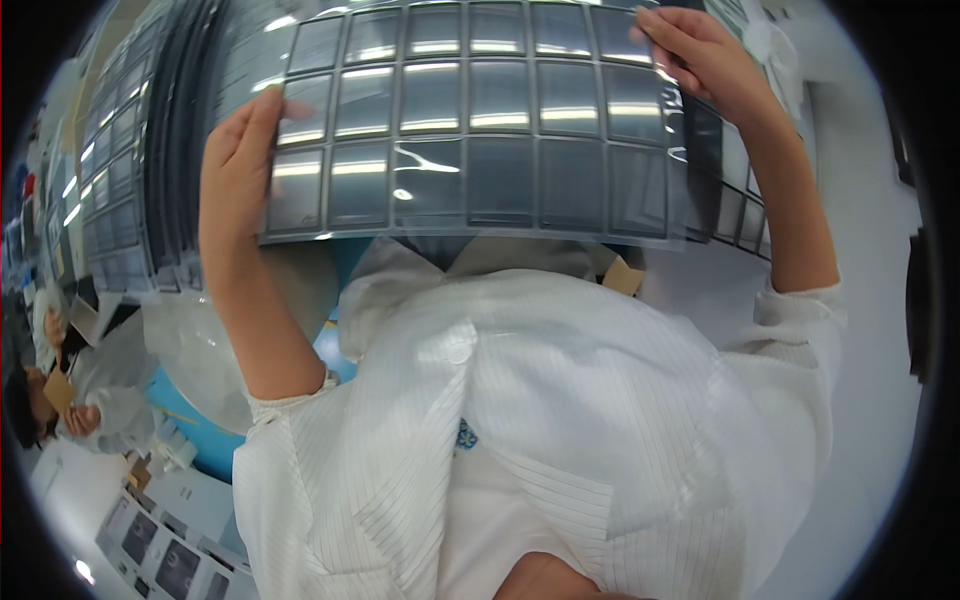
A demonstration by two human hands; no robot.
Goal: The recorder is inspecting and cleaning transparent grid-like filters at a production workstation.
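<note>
A clear plastic tray [500,235] with rows of rectangular pockets spans the space in front of my chest. Its pockets look dark grey and shiny, and glare keeps me from telling whether thin panels lie in them. My left hand [235,165] grips the tray's left edge, thumb on the near face and fingers partly hidden behind. At the far right corner, my right hand [705,55] pinches the rim between thumb and curled fingers. Beneath and beyond the tray are more sheets of the same kind.
To the left stands a tall stack of similar trays [120,180]. Dark gridded trays [740,215] also show at the right. A clear plastic bag [195,345] lies below the left stack. Farther left, a co-worker [115,415] holds a brown card [60,392]. A small cardboard piece [622,277] sits near my waist.
</note>
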